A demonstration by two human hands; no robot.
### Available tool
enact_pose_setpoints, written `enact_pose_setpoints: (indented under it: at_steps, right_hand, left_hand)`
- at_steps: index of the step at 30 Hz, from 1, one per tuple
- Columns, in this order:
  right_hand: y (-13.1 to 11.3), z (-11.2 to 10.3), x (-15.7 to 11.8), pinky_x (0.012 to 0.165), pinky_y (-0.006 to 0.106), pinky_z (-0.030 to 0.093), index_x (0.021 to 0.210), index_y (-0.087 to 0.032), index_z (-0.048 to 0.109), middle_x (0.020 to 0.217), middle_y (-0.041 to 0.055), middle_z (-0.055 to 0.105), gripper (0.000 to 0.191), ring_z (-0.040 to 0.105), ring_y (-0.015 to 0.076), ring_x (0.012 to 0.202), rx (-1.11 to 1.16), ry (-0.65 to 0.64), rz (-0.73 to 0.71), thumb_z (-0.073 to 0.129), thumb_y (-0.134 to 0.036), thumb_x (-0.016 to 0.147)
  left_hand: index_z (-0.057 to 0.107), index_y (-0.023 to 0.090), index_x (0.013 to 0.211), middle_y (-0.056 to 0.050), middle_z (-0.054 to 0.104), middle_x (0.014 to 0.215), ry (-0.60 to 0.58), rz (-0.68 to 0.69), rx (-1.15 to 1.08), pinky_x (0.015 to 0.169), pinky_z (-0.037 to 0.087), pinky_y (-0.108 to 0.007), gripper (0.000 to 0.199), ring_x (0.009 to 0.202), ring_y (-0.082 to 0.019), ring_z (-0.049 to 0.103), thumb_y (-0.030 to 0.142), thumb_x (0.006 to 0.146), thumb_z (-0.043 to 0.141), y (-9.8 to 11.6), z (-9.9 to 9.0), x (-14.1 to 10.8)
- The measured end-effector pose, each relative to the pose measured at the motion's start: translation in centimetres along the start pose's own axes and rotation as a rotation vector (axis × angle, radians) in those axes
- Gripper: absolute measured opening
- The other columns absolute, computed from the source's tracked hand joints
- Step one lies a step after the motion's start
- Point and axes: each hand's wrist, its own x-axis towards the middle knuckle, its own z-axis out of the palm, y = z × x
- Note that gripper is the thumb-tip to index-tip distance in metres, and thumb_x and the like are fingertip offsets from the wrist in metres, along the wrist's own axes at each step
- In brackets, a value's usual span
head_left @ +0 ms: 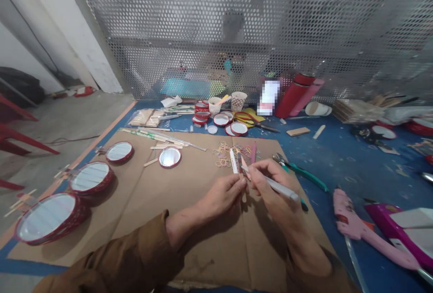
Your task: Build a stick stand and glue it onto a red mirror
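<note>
My left hand pinches a narrow wooden craft stick upright over the cardboard. In my right hand is a white-grey marker, held like a pen, with its tip against or very close to the stick's upper part. Just beyond my fingers lie a white capped marker, a pink pencil-like stick and a loose pile of coloured rubber bands. A small round red-rimmed lid with a shiny face rests to the left, beside more craft sticks.
Three red tins with sticks attached line the left of the cardboard sheet. Pliers, a pink glue gun and a purple box are at right. Paper cups, a phone and a red flask stand behind.
</note>
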Motion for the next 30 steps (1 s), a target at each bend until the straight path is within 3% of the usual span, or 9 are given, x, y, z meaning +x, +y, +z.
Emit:
enact_pose_setpoints:
  at_steps: [24,30]
  right_hand:
    - [-0.28,-0.06,0.16,0.046,0.02,0.04,0.072,-0.02,0.059,0.056,-0.0027,0.057,0.027,0.051,0.0108,0.049,0.046,0.053,-0.018,0.056,-0.043,0.085]
    - [-0.23,-0.04,0.17,0.047,0.022,0.041,0.073,-0.02,0.06,0.058,-0.0015,0.059,0.029,0.053,0.012,0.051,0.015,0.012,0.015,0.056,-0.046,0.084]
  left_hand:
    - [0.046,0.018,0.074,0.007,0.04,0.05,-0.009,0.001,-0.048,0.042,0.025,-0.02,0.044,0.041,-0.006,0.034,0.056,0.092,0.036,-0.45,-0.01,0.09]
    - [0.046,0.018,0.074,0.007,0.04,0.047,-0.02,-0.006,-0.02,0.041,0.024,-0.02,0.045,0.037,-0.006,0.035,0.057,0.093,0.035,-0.51,-0.05,0.09]
